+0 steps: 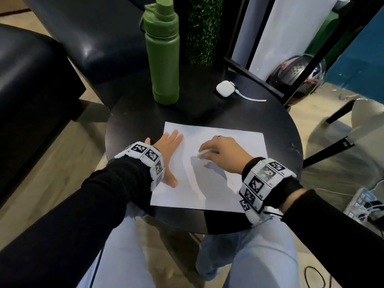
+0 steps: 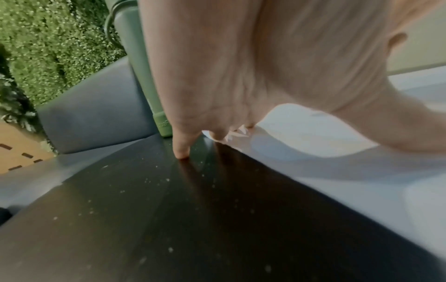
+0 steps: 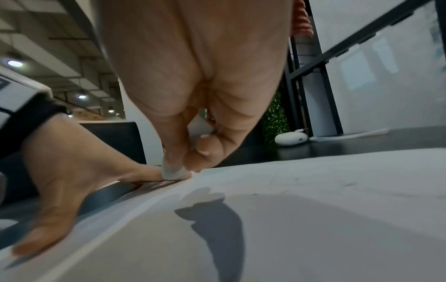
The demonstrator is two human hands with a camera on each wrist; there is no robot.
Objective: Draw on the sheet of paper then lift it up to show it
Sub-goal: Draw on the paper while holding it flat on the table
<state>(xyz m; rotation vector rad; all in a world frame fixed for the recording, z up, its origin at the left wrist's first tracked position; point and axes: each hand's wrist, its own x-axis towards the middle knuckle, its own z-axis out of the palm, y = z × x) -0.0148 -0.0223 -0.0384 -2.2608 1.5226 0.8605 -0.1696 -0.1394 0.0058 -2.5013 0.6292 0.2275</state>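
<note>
A white sheet of paper lies on a round black table. My left hand presses flat on the sheet's left edge with straight fingers; its little finger reaches onto the bare table. My right hand hovers over the middle of the sheet and pinches a small white stick-like piece between thumb and fingers. The piece's tip touches the paper. Only faint marks show on the sheet in the right wrist view.
A tall green bottle stands at the back of the table. A white earbud case with its cable lies back right. Dark chairs stand on the left, a helmet on the floor at right.
</note>
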